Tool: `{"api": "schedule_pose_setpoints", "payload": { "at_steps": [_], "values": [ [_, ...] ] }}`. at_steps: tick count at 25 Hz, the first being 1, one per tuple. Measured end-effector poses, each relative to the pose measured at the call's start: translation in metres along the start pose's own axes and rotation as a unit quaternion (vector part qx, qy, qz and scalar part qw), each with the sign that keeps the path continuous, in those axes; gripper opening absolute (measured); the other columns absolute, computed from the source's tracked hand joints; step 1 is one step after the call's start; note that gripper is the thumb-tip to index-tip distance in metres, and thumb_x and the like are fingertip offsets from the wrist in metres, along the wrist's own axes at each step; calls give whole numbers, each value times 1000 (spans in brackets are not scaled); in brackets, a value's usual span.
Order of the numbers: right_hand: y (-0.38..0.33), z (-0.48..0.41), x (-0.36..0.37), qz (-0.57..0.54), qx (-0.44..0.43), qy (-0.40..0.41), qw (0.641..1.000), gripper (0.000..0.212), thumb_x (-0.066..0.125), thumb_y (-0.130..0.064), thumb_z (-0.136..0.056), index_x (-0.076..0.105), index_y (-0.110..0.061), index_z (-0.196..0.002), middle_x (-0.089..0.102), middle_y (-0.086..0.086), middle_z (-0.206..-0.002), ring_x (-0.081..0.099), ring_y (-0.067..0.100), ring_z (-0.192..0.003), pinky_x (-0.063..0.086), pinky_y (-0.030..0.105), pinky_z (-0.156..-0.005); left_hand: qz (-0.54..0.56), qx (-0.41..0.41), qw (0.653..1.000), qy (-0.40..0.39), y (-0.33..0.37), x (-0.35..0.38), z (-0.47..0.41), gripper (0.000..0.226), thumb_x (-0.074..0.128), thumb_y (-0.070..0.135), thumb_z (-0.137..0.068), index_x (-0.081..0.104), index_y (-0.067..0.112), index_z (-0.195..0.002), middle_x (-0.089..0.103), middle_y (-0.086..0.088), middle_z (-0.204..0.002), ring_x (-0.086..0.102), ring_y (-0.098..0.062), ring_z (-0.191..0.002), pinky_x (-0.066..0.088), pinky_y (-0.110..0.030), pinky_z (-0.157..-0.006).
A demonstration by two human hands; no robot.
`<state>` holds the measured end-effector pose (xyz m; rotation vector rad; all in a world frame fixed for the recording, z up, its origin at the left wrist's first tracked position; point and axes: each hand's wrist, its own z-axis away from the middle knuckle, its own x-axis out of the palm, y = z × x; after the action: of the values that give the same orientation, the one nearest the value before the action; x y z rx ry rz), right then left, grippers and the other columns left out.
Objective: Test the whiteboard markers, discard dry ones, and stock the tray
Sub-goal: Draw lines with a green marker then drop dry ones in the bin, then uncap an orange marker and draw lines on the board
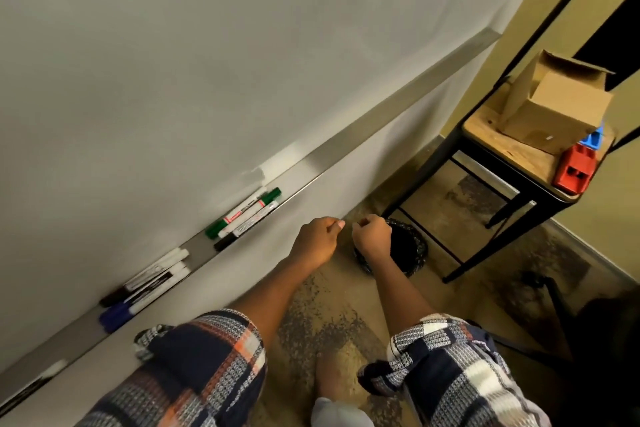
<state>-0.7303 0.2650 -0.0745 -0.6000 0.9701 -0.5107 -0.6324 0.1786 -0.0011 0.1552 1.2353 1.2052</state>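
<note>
A metal tray (pixel 346 142) runs along the bottom of the whiteboard (pixel 173 45). On it lie green and black markers (pixel 247 215) in one group and black and blue markers (pixel 145 284) further left. My left hand (pixel 317 239) and my right hand (pixel 372 236) hover side by side in front of the tray, both with curled fingers and nothing visible in them. My right hand is over a black waste bin (pixel 405 250) on the floor.
A black-framed stool (pixel 512 149) at the right carries an open cardboard box (pixel 554 104), a red eraser (pixel 575 170) and a blue one (pixel 594 140). Another marker (pixel 34 385) lies on the tray at far left. A dark chair stands at the lower right.
</note>
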Motion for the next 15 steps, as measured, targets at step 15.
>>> {"api": "schedule_pose_setpoints", "payload": {
  "at_steps": [15],
  "values": [
    [-124, 230, 118, 63, -359, -37, 930, 14, 52, -8, -88, 60, -4, -77, 63, 10, -72, 55, 26, -66, 41, 34, -58, 81, -100, 957, 262, -126, -122, 172, 22, 43, 13, -95, 64, 6, -95, 67, -12, -97, 60, -32, -93, 39, -31, -69]
  ]
}}
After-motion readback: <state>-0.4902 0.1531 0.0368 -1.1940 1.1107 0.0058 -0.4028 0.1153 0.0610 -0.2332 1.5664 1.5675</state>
